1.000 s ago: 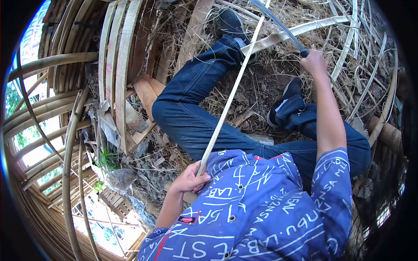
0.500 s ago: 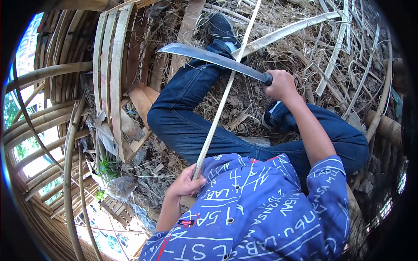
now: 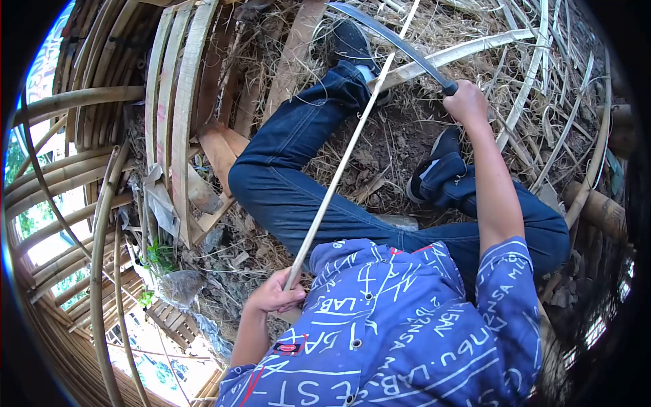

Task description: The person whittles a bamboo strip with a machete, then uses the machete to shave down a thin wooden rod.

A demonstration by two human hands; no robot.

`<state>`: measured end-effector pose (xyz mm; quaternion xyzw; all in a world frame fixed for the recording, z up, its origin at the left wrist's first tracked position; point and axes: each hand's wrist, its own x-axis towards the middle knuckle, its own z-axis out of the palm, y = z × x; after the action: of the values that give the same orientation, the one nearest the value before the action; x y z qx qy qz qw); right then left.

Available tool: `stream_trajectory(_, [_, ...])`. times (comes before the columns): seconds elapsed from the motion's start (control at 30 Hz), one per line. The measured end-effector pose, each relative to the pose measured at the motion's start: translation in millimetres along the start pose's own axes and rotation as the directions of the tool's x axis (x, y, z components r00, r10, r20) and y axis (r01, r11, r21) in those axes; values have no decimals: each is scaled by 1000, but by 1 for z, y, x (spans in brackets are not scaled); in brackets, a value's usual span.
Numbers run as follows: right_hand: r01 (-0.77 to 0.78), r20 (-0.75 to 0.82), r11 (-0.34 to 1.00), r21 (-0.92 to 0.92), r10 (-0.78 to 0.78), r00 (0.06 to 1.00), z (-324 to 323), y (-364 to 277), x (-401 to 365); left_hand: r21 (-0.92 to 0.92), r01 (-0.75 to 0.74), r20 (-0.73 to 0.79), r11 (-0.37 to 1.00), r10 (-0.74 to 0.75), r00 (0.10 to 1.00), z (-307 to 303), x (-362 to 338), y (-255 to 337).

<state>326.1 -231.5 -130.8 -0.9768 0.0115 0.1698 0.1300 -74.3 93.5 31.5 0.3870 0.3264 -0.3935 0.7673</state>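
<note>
My left hand (image 3: 277, 292) is closed around the near end of a long, thin bamboo strip (image 3: 339, 176), close against my shirt. From there the strip runs up across my thigh and past my shoe. In my right hand (image 3: 466, 103) is the dark handle of a machete (image 3: 400, 44), held out to the upper right. Its curved blade points up and left and crosses over the strip's far part. A small curl of shaving shows on the strip below the blade.
A wider split bamboo piece (image 3: 468, 51) lies under the strip near my foot. Shavings (image 3: 434, 20) and bamboo slats cover the ground. Wooden planks (image 3: 183, 122) stand at the left, beside a bamboo frame (image 3: 102, 251). A thick bamboo pole (image 3: 600, 210) lies at the right.
My right hand has moved the machete up and away along the strip, its blade now tilted more steeply. My left hand has shifted slightly down and left with the strip.
</note>
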Motion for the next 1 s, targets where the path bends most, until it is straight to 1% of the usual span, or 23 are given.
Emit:
stream_trajectory(0.03, [-18, -27, 1000, -20, 17, 999, 0, 3, 1, -3, 1, 7, 1000, -1, 1000, -1, -2, 1])
stream_trajectory(0.07, [10, -39, 999, -42, -12, 999, -2, 7, 0, 68, 31, -53, 997, -28, 998, -3, -5, 3])
stream_trajectory(0.1, [8, -45, 999, -50, -10, 999, -3, 12, 3, 135, 62, -113, 989, -46, 992, -5, -9, 5])
stream_trajectory(0.13, [-32, -36, 997, -70, 30, 999, -3, 21, 8, 177, 98, -140, 979, -73, 987, -9, -18, 7])
stream_trajectory(0.2, [-108, -30, 990, -91, 106, 994, -10, 39, 16, 205, 93, -135, 974, -66, 989, -19, -36, 6])
stream_trajectory(0.27, [-125, -27, 986, -113, 123, 992, -20, 52, 16, 231, 89, -130, 969, -60, 990, -27, -46, 12])
stream_trajectory(0.33, [-147, -24, 972, -184, 145, 989, -21, 65, 22, 246, 162, -186, 956, -117, 976, -27, -55, 17])
stream_trajectory(0.37, [-151, -30, 971, -188, 148, 989, -24, 71, 28, 249, 159, -178, 955, -116, 977, -31, -61, 21])
stream_trajectory(0.47, [-290, -76, 943, -162, 281, 957, -34, 88, 35, 279, 180, -153, 943, -142, 978, -41, -88, 31])
stream_trajectory(0.5, [-324, -35, 929, -182, 323, 946, -47, 91, 35, 289, 209, -166, 934, -166, 972, -42, -100, 35])
stream_trajectory(0.53, [-325, -48, 921, -217, 322, 945, -52, 100, 37, 298, 237, -182, 925, -189, 965, -46, -110, 37])
stream_trajectory(0.57, [-324, -63, 912, -251, 318, 946, -58, 107, 39, 295, 234, -181, 926, -186, 966, -51, -116, 37])
stream_trajectory(0.63, [-302, -80, 914, -269, 291, 953, -73, 110, 38, 146, 251, -166, 957, -226, 960, -63, -128, 36])
stream_trajectory(0.67, [-328, -94, 897, -296, 314, 945, -79, 118, 42, 146, 252, -124, 957, -235, 964, -77, -134, 35])
stream_trajectory(0.7, [-355, -109, 877, -322, 339, 935, -88, 123, 41, 148, 252, -118, 956, -236, 965, -83, -142, 36])
stream_trajectory(0.73, [-399, -163, 876, -272, 367, 916, -99, 129, 38, 204, 282, -155, 937, -254, 955, -87, -150, 40])
stream_trajectory(0.77, [-393, -181, 868, -303, 353, 918, -108, 139, 38, 258, 314, -192, 914, -270, 944, -88, -154, 45])
stream_trajectory(0.83, [-380, -209, 861, -339, 325, 922, -125, 157, 43, 267, 304, -143, 914, -275, 951, -94, -153, 48])
stream_trajectory(0.87, [-378, -215, 865, -330, 321, 922, -140, 147, 33, 241, 284, -152, 928, -253, 955, -106, -162, 44])
stream_trajectory(0.9, [-391, -247, 852, -350, 319, 915, -146, 150, 33, 221, 260, -161, 940, -228, 960, -107, -161, 47])
stream_trajectory(0.93, [-386, -247, 851, -355, 313, 917, -154, 153, 34, 283, 284, -133, 916, -256, 957, -111, -158, 57])
stream_trajectory(0.97, [-384, -246, 850, -361, 311, 918, -161, 155, 35, 289, 286, -125, 914, -260, 957, -112, -157, 59])
stream_trajectory(1.0, [-395, -235, 844, -363, 327, 915, -164, 155, 36, 265, 260, -127, 928, -234, 964, -114, -156, 61])
